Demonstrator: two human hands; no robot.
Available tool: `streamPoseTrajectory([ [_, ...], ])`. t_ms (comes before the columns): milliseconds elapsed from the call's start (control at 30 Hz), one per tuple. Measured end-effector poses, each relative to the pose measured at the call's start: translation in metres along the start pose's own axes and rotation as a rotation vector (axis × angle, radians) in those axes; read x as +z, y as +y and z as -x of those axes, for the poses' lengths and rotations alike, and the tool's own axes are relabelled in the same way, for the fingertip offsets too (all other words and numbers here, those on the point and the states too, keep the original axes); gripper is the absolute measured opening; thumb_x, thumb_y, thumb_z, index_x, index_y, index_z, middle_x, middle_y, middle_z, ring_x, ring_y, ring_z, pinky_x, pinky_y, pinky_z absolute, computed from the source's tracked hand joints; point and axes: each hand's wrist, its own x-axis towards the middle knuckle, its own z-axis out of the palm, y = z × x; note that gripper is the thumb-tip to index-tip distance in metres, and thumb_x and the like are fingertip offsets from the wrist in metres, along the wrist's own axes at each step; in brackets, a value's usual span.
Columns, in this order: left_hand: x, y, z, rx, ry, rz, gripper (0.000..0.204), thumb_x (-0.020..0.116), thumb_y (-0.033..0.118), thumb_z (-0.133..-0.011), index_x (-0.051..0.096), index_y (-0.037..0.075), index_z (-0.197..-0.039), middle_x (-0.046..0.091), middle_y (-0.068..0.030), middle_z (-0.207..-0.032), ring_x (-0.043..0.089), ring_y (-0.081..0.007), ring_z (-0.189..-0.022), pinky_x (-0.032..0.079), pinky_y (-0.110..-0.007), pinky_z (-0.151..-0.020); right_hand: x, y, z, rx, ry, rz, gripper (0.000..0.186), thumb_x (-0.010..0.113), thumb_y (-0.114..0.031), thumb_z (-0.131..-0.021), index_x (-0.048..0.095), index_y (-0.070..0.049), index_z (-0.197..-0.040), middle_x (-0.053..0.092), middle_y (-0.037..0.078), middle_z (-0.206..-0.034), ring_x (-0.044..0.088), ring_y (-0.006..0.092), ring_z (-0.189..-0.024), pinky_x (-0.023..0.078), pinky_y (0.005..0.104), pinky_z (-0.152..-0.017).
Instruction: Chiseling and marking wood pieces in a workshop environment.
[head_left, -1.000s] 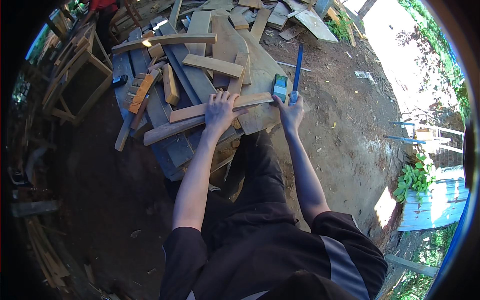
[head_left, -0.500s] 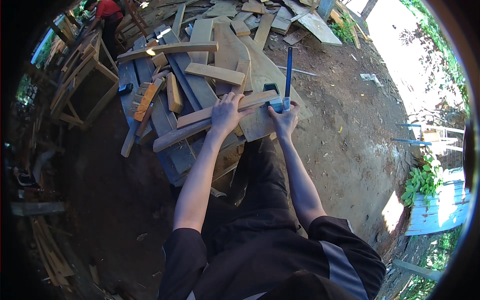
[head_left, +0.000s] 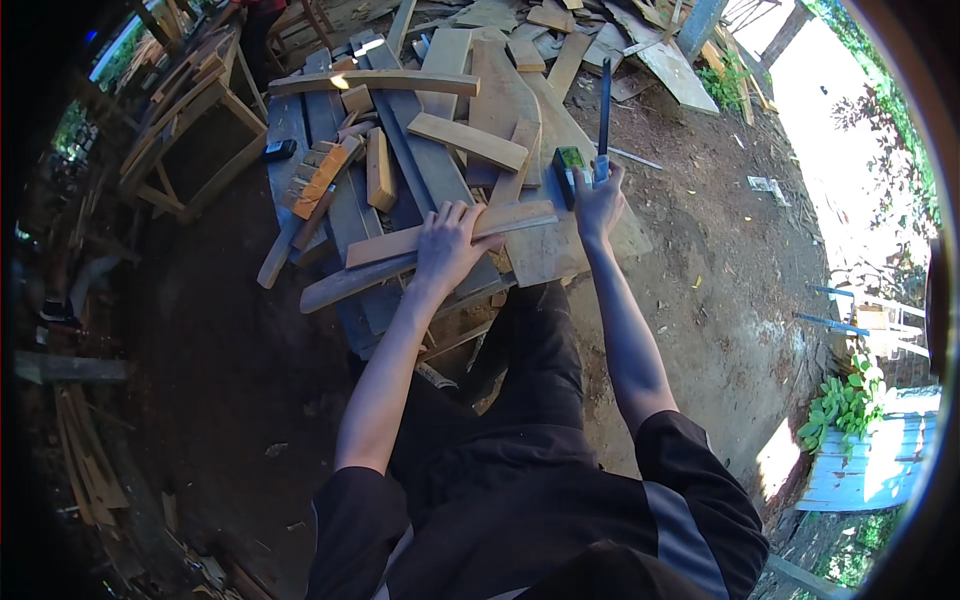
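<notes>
My left hand [head_left: 450,245] is closed around a narrow wooden strip [head_left: 525,214], fingers over its top and thumb along its near side. A second rounded bar [head_left: 335,288] lies just under and in front of that strip. My right hand [head_left: 600,203] grips the pale lower end of a long thin dark-blue bar [head_left: 605,105], which points away from me; its exact kind I cannot make out. Against the thumb side of that hand is a small black box with a green face [head_left: 570,170]. Whether the fingers also hold it, I cannot tell.
Loose boards and offcuts cover the work surface [head_left: 590,245], among them a curved slat [head_left: 400,83] and an orange-marked block [head_left: 328,178]. A wooden bench [head_left: 190,150] stands far left, a person's dark clothing beyond it. Scrap boards [head_left: 650,55] lie on the ground behind.
My right hand has drawn away from the strip's right end, moving farther off and right with the dark-blue bar. The black box also moved away from the strip. My left hand keeps its hold.
</notes>
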Motion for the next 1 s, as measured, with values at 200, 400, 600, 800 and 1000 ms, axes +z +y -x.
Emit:
streamPoseTrajectory([
  [200, -0.015, -0.01, 0.02, -0.051, 0.02, -0.189, 0.063, 0.067, 0.054, -0.079, 0.059, 0.006, -0.119, 0.056, -0.0094, -0.105, 0.052, -0.0256, -0.099, 0.04, -0.04, -0.084, 0.053, -0.031, -0.033, -0.32, -0.219, -0.162, 0.039, 0.074, -0.034, -0.079, 0.059, -0.007, -0.103, 0.069, 0.019, -0.085, 0.067, 0.0394, -0.082, 0.051, 0.0478, -0.073],
  [400, -0.023, -0.021, 0.036, -0.089, -0.007, -0.301, 0.071, 0.056, 0.064, -0.083, 0.059, 0.003, -0.12, 0.056, -0.0108, -0.102, 0.052, -0.0261, -0.097, 0.04, -0.04, -0.085, 0.085, -0.051, -0.039, -0.217, -0.45, 0.086, 0.045, 0.071, -0.043, -0.08, 0.058, -0.008, -0.105, 0.067, 0.021, -0.094, 0.065, 0.0412, -0.091, 0.051, 0.0496, -0.076],
  [600, -0.032, -0.027, 0.027, -0.091, -0.24, -0.276, 0.069, 0.055, 0.065, -0.083, 0.058, 0.002, -0.112, 0.061, -0.0107, -0.092, 0.06, -0.0278, -0.092, 0.043, -0.041, -0.084, 0.112, -0.051, -0.094, 0.028, -0.154, 0.03, 0.038, 0.054, -0.045, -0.09, 0.059, -0.01, -0.106, 0.067, 0.023, -0.099, 0.064, 0.0427, -0.094, 0.049, 0.0523, -0.08],
  [800, -0.038, -0.04, 0.023, -0.039, -0.187, -0.127, 0.065, 0.064, 0.063, -0.077, 0.058, 0.005, -0.107, 0.063, -0.009, -0.091, 0.064, -0.0277, -0.086, 0.049, -0.039, -0.075, 0.152, -0.031, -0.194, 0.226, -0.178, 0.026, 0.037, 0.068, -0.043, -0.079, 0.07, -0.017, -0.106, 0.071, 0.015, -0.101, 0.068, 0.0317, -0.096, 0.052, 0.043, -0.084],
  [1000, -0.033, -0.031, 0.013, -0.082, -0.203, -0.155, 0.058, 0.07, 0.059, -0.075, 0.057, 0.007, -0.1, 0.06, -0.0068, -0.086, 0.063, -0.0271, -0.081, 0.049, -0.038, -0.073, 0.199, 0.003, -0.271, 0.324, -0.312, -0.045, 0.062, 0.078, -0.054, -0.07, 0.069, -0.007, -0.109, 0.072, 0.01, -0.096, 0.07, 0.0222, -0.091, 0.053, 0.0362, -0.08],
])
